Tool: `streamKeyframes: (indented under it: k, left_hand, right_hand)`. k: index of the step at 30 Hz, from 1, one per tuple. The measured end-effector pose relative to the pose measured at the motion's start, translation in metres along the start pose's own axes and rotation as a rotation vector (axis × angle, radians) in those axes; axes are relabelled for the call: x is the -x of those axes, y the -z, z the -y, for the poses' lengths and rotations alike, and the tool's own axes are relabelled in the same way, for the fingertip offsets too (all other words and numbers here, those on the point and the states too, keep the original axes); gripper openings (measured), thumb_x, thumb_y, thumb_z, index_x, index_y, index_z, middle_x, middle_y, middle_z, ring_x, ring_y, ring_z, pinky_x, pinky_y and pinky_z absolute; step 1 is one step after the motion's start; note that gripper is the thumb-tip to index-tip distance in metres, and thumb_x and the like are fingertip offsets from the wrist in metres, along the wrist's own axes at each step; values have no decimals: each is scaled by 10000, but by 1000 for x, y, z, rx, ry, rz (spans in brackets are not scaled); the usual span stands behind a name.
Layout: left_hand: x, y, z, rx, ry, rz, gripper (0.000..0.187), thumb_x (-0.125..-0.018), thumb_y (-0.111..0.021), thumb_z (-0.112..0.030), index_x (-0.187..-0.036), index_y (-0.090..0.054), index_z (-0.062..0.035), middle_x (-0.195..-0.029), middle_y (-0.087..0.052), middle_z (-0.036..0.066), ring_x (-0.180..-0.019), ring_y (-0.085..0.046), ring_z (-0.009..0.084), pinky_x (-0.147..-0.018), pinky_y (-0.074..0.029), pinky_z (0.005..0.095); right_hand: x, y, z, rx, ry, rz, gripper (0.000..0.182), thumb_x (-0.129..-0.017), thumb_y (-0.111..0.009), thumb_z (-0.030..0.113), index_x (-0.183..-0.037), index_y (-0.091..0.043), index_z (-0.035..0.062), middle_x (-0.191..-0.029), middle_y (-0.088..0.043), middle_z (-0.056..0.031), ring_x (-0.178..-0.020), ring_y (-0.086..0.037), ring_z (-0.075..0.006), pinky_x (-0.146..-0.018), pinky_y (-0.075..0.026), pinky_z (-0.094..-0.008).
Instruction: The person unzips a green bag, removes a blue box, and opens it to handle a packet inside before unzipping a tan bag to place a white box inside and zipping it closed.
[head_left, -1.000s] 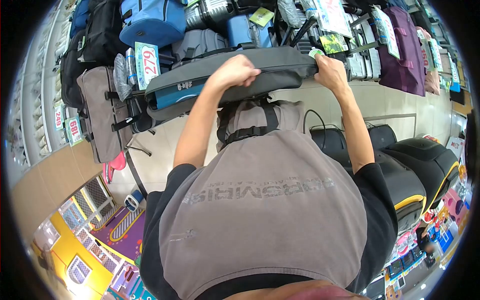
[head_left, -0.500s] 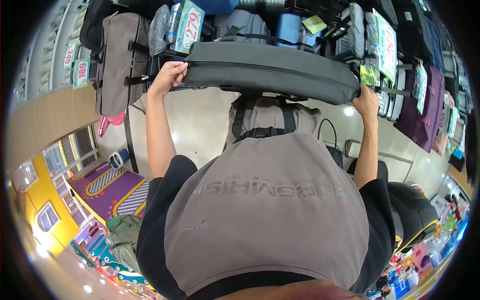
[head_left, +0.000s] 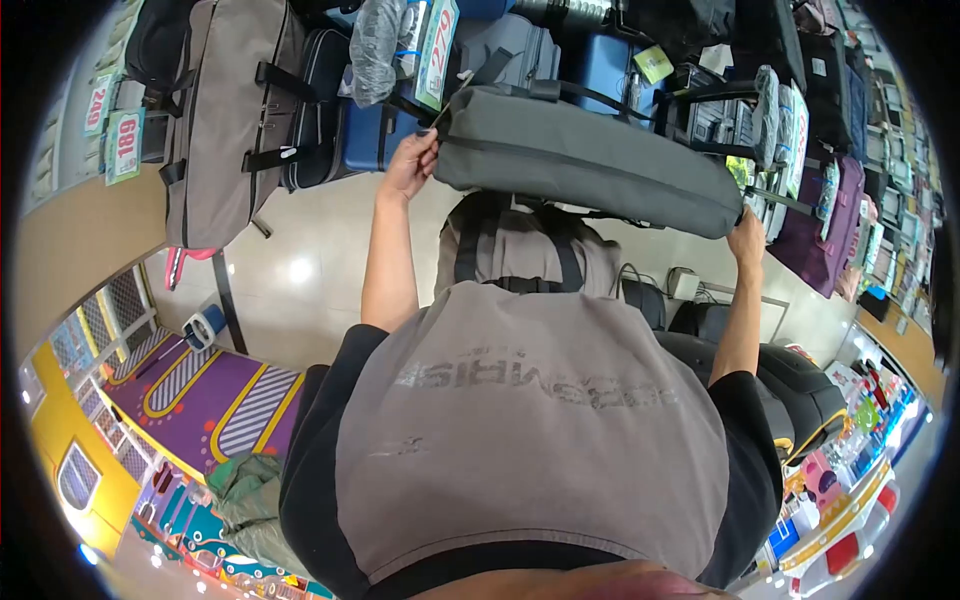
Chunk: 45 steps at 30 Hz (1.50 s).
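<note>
I hold a long dark grey bag [head_left: 590, 160] out in front of me with both arms raised. My left hand [head_left: 410, 165] grips its left end, close to a white price tag reading 279 [head_left: 437, 50]. My right hand [head_left: 745, 238] grips its right end, lower down, so the bag slopes down to the right. A grey vest with black straps [head_left: 520, 250] hangs against my chest below the bag.
A display of bags and suitcases fills the top: a grey-brown bag [head_left: 225, 110] at left, a blue case [head_left: 370, 135], a purple bag [head_left: 825, 215] at right. Black seats [head_left: 790, 385] stand to my right. A pale tiled floor [head_left: 300, 280] and colourful mat [head_left: 220, 395] lie at left.
The bag has tilted, its right end dropping. My left hand has shifted rightward along the display and my view has turned to the left, bringing the grey-brown bag closer to centre.
</note>
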<state>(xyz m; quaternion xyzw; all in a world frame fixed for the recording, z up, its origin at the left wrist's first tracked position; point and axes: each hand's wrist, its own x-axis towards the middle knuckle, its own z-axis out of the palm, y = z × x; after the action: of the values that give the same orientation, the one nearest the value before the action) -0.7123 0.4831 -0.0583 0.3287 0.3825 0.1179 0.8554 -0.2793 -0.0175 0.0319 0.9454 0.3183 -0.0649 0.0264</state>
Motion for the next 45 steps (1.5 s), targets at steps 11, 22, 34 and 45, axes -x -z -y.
streamKeyframes:
  k: [11,22,34,45]
  left_hand:
    - [28,38,72,-278,251,-202,369,-950,-587,-334,-1200,-614,-64,-1090,-650,98,-971,-628,213,-838,-496,334]
    - [60,-132,26,-913,308,458,849,-777,-777,-572,-1398,-543,-42,-1456,-511,150,-1353,-451,257,-1137,-326,341]
    - [19,-159,30,-620,262,313,568,-865,-752,-316,-1306,-594,4,-1256,-623,106,-1175,-555,222,-1025,-402,317]
    - [22,-203,29,-188,73,255,227,-883,-673,-183,-1021,-638,-6,-975,-630,66,-810,-635,160,-847,-487,303]
  right_hand:
    - [-24,82,208,-400,171,-61,537,-889,-638,250,-1303,-517,-69,-1271,-582,-274,-1227,-535,-422,-1051,-417,-429]
    - [-150,18,221,-333,-18,915,905,-816,-647,677,-1205,-602,-139,-1069,-679,-269,-1015,-668,-333,-890,-500,-414]
    - [-44,112,249,-112,792,143,1295,-495,-897,405,-1555,-239,57,-1502,-322,-306,-1308,-411,-465,-1085,-348,-535]
    - [-42,137,225,-343,632,37,1189,-486,-869,294,-1489,-296,8,-1351,-433,-262,-1196,-462,-433,-1005,-398,-489]
